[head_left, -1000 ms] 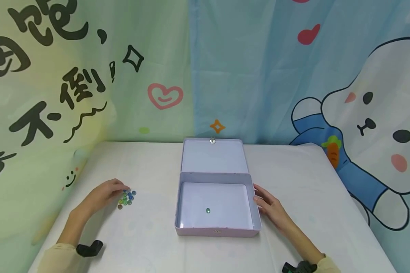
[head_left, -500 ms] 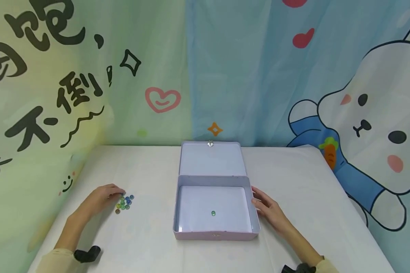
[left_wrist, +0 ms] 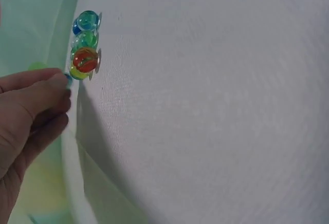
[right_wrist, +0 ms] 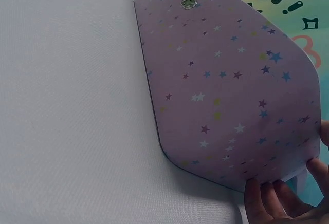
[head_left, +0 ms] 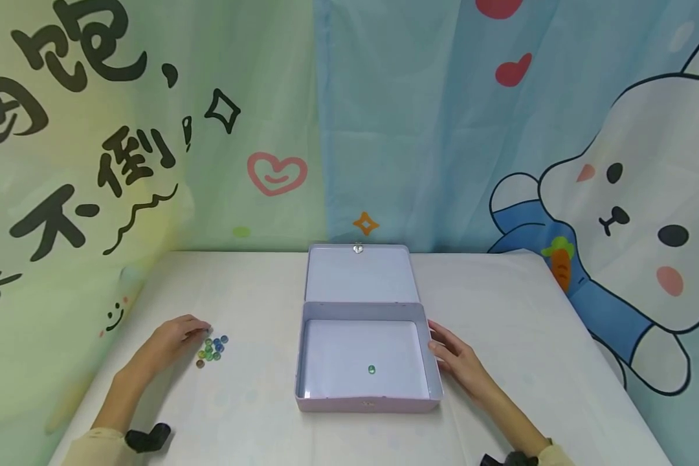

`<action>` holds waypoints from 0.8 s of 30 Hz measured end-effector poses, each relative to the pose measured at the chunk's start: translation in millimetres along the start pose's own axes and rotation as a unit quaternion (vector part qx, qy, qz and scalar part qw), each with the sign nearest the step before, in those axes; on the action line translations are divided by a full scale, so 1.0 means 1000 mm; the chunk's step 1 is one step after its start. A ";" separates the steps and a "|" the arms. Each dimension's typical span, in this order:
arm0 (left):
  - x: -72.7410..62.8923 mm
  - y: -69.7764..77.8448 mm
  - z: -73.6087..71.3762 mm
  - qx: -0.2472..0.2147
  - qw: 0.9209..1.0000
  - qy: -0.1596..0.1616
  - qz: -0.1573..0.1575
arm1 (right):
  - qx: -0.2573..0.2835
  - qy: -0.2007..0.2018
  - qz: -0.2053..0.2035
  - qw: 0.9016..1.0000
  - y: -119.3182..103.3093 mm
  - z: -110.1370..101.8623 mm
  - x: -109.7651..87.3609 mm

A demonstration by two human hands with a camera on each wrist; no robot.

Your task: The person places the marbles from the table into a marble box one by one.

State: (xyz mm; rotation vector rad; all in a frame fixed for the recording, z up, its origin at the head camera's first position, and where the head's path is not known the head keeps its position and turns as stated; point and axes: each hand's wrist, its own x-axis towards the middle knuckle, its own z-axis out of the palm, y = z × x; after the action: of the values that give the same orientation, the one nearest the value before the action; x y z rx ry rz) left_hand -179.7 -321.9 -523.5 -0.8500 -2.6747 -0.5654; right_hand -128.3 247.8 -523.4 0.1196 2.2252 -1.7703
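Observation:
In the head view my left hand [head_left: 171,340] is at the table's left, pinching a small blue marble [left_wrist: 68,80] between thumb and index finger. Just beside the fingertips lies a cluster of glass marbles [head_left: 210,353] in blue, green, yellow and brownish red. My right hand [head_left: 460,359] rests its fingertips against the outer right wall of a lilac tin box [head_left: 368,404]. The box lid [head_left: 361,272] stands open toward the back. One green marble [head_left: 371,369] is on the box floor. Stars cover the outer wall in the right wrist view.
A white cloth covers the table [head_left: 256,401]. Behind it hangs a printed curtain [head_left: 384,129] with a cartoon rabbit [head_left: 635,168]. Black camera mounts [head_left: 148,437] sit at the wrists.
The green marble has rolled to the right across the box floor. My left fingertips have drawn slightly away from the cluster. The right hand stays at the box, while the view has shifted slightly.

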 end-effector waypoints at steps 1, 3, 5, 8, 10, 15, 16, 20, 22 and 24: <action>0.001 0.000 0.000 -0.005 1.000 0.012 0.001 | -0.001 0.000 -0.001 1.000 0.000 0.000 0.000; 0.003 0.000 -0.002 -0.019 0.999 0.033 0.004 | -0.003 -0.001 0.000 1.000 0.000 0.000 0.001; 0.006 0.000 -0.004 -0.033 0.998 0.049 0.009 | -0.003 0.001 0.000 1.000 0.000 0.000 0.001; 0.012 0.000 -0.008 -0.046 0.996 0.071 0.014 | -0.004 0.001 0.001 1.000 0.000 0.000 0.001; 0.018 0.001 -0.011 -0.045 0.995 0.087 0.018 | -0.003 -0.001 0.000 1.000 0.000 0.000 0.001; 0.031 0.006 -0.017 -0.049 0.993 0.102 0.025 | 0.001 -0.005 -0.001 1.000 0.000 -0.001 0.001; 0.034 0.009 -0.018 -0.051 0.993 0.100 0.025 | 0.001 -0.005 0.000 1.000 0.000 -0.001 0.001; 0.047 0.020 -0.021 -0.078 0.992 0.095 0.036 | 0.000 -0.004 0.003 1.000 0.000 0.000 0.001; 0.055 0.026 -0.021 -0.096 0.990 0.092 0.052 | -0.002 -0.002 0.004 1.000 0.000 0.000 0.001; 0.064 0.033 -0.020 -0.114 0.987 0.090 0.071 | -0.003 -0.002 0.003 1.000 0.000 0.000 0.001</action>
State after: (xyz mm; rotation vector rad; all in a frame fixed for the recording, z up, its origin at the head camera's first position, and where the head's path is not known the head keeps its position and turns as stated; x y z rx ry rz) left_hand -207.9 -274.4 -472.3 -0.9890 -2.3962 -0.8801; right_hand -129.3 247.8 -523.9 0.1208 2.2252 -1.7593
